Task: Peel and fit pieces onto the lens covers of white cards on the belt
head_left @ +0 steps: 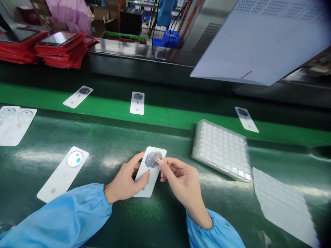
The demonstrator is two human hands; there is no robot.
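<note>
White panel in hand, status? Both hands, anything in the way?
Left hand gripping white panel by its left side. Right hand pinched at grey disc, right edge; any held piece unclear. Nothing seen blocking; white tray apart, rightward.

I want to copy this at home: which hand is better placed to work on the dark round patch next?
Probably the right hand: its fingertips are at the dark round patch. The left hand is busy holding the white panel, thumb on top.

Leftmost white panel [6, 126] cut off, tiny item [158, 160] in right hand [183, 179] unclear
</note>
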